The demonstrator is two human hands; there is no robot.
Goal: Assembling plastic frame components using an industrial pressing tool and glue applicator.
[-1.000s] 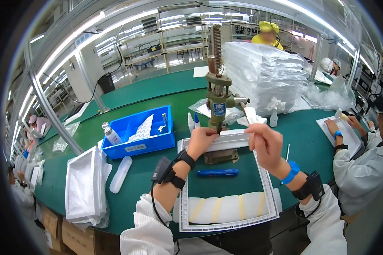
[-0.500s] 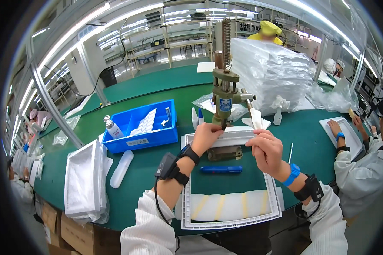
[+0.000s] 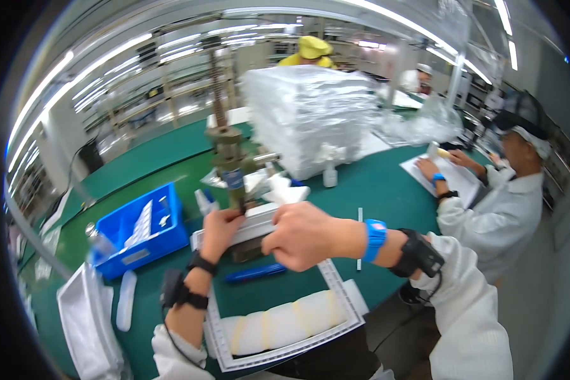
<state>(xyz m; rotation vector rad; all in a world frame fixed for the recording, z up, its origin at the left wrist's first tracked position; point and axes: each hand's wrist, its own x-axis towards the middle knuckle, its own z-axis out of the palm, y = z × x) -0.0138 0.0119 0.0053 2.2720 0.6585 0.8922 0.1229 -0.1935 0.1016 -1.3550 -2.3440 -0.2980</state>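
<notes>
A white rectangular plastic frame [image 3: 213, 316] lies on the green bench in front of me, its far side under a hand press [image 3: 227, 149] with a tall spring. My left hand [image 3: 220, 233] is closed at the far left corner of the frame, its fingertips beside the press's lower tip. Over the right part of the frame hovers my right hand [image 3: 301, 235], fingers curled in; anything in them is hidden. Inside the frame lie a blue marker [image 3: 255, 273] and, at the near side, a white foam pad [image 3: 285, 323] with yellow strips.
A blue bin [image 3: 139, 250] with a bottle stands left, beyond white trays [image 3: 85, 323] and a clear case [image 3: 126, 301]. White-wrapped sheets [image 3: 307, 120] are piled behind the press. A white stick [image 3: 360, 244] lies right of the frame. At right, a co-worker [image 3: 506, 196] handles a white panel.
The view has swung right, so the bench sits further left in the picture. My right hand has turned more sideways and its fingers curl tighter. My left hand stays by the press tip.
</notes>
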